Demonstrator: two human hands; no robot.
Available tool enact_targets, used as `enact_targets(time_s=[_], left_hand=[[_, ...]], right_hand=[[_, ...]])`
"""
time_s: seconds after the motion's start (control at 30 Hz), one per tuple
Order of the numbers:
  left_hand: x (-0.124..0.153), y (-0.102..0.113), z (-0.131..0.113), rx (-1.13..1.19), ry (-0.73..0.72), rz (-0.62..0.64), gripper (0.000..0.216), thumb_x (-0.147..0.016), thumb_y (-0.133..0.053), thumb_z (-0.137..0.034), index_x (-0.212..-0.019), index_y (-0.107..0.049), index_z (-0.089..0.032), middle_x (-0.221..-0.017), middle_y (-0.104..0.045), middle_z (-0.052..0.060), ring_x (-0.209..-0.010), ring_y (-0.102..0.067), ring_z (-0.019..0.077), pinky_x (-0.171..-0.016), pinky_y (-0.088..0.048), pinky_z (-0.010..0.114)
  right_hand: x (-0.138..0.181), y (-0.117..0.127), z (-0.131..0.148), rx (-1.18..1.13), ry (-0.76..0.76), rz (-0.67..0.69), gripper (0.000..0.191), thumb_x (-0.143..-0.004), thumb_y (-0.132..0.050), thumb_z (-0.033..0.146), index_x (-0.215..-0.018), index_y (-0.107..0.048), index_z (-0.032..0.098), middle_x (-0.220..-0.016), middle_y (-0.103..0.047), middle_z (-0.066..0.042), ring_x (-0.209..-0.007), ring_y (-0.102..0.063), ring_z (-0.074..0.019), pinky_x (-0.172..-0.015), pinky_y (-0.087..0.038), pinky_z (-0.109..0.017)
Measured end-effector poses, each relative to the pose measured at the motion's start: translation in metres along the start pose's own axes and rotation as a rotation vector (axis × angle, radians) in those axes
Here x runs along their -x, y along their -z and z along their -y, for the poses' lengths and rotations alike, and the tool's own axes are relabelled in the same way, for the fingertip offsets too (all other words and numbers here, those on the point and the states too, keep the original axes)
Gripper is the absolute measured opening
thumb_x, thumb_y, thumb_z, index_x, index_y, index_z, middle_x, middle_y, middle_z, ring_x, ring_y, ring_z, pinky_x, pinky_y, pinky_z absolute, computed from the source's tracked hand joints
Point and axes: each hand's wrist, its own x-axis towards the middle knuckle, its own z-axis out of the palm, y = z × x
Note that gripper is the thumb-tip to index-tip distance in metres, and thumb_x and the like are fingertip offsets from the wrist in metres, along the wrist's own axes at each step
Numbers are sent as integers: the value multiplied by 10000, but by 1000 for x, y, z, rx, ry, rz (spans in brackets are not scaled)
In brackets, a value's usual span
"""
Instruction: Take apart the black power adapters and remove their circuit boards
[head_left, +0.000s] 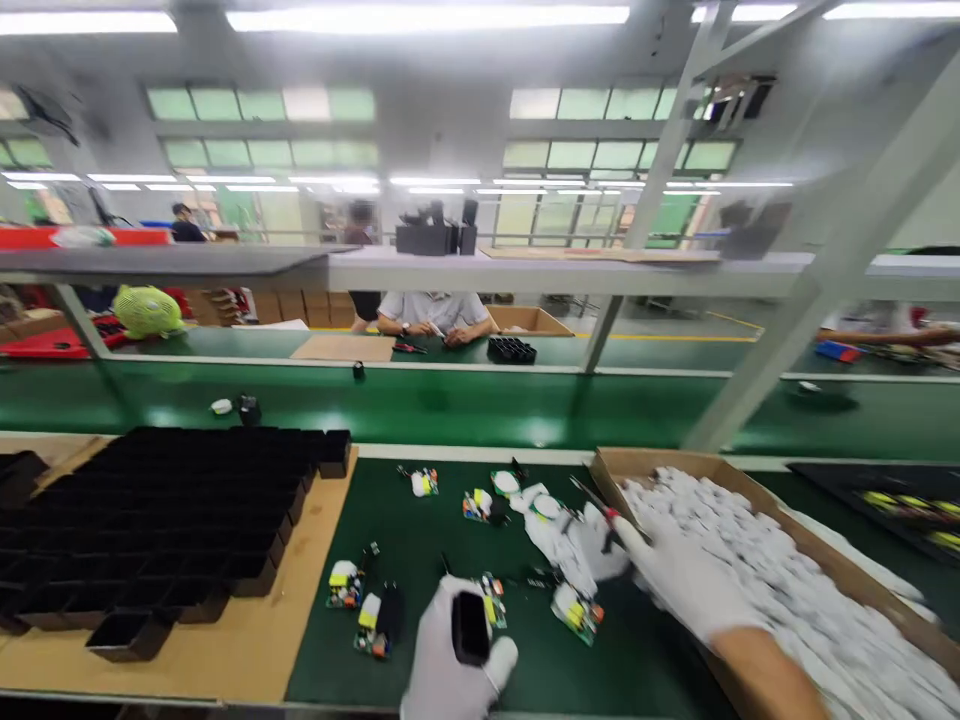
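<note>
My left hand (450, 660), in a white glove, is closed round a small black plastic housing (470, 627) near the front edge of the green mat (420, 540). My right hand (686, 580), also gloved, reaches over the near-left corner of a cardboard box (750, 500); the box holds many white parts (787, 590). Its fingers are blurred, close to a thin red-handled tool (600, 505). Several small circuit boards (346, 585) with yellow and green components lie scattered on the mat between my hands, along with crumpled white material (562, 540).
Rows of black housings (172, 520) stand on brown cardboard at the left. A green conveyor belt (480, 405) runs across behind the mat. Beyond it a person (435, 315) sits working at the opposite bench. A slanted metal frame post (810, 300) rises at the right.
</note>
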Motion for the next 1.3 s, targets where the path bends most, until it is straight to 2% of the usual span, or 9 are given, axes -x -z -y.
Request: enact_targets(time_s=[0.1, 0.33, 0.53, 0.7, 0.87, 1.0, 1.1, 1.17, 1.3], left_hand=[[6, 8, -4, 8, -58, -31, 205, -806, -715, -299, -962, -602, -229, -877, -646, 8, -807, -631, 200, -801, -553, 353], [21, 24, -3, -105, -109, -22, 237, -855, -721, -301, -1055, -621, -222, -963, -689, 29, -894, -689, 223, -860, -570, 385], [26, 27, 2, -120, -85, -46, 277, -860, -730, -312, -1092, -601, -233, -1000, -707, 34, -946, -721, 241, -888, -592, 406], [25, 26, 1, -112, -50, -57, 283, -850, -733, -301, -1089, -596, -234, -972, -693, 18, -888, -698, 216, -861, -584, 387], [26, 28, -6, -40, -19, -91, 254, -872, -672, -225, -1104, -568, -236, -935, -681, 3, -861, -696, 191, -836, -591, 349], [28, 27, -30, -45, -143, -158, 188, -924, -621, -164, -1090, -574, -239, -1005, -694, 28, -943, -710, 197, -905, -599, 375], [24, 21, -57, -22, -225, -106, 201, -958, -632, -156, -1123, -561, -246, -1260, -706, 103, -1198, -695, 242, -1053, -572, 456], [18, 16, -73, 49, -242, -61, 241, -940, -669, -160, -1130, -550, -250, -1414, -667, 126, -1339, -643, 266, -1135, -531, 497], [4, 6, -87, 154, -139, -1, 298, -815, -759, -152, -1061, -610, -231, -1091, -749, 43, -988, -729, 211, -896, -600, 352]], right_hand=[[-8, -32, 15, 91, -169, 26, 381, -1081, -521, 382, -1044, -767, 94, -1034, -780, -231, -1013, -764, -316, -911, -563, -420], [-20, -92, 16, 83, -273, -3, 350, -1062, -664, 450, -1284, -676, 180, -1244, -715, -96, -1053, -723, -225, -928, -630, -430], [-13, -77, 17, 45, 1, -64, 337, -1073, -628, 372, -1334, -670, 163, -1365, -684, -121, -1310, -627, -276, -1150, -490, -497], [-37, -72, 31, 12, 265, 74, 628, -880, -845, 387, -1430, -675, 134, -1421, -683, -187, -1392, -557, -359, -1244, -324, -472], [-56, -73, 40, -136, 304, 172, 627, -858, -835, 364, -1424, -695, 135, -1319, -735, -191, -1252, -653, -360, -1179, -391, -474], [-23, -44, 40, -367, 284, 191, 609, -990, -656, 427, -1511, -585, 120, -1336, -725, -174, -1206, -690, -280, -1097, -495, -407], [22, -19, 42, -609, 334, 440, 592, -1036, -539, 552, -1488, -597, 174, -1022, -785, -77, -884, -750, -214, -833, -605, -359], [51, -12, 45, -1040, 289, 854, 653, -992, -611, 621, -1457, -618, 163, -918, -757, -60, -780, -724, -199, -744, -613, -346], [86, -23, 50, -1478, 27, 1159, 612, -1007, -627, 612, -1436, -658, 177, -960, -744, -71, -700, -686, -163, -633, -619, -302]])
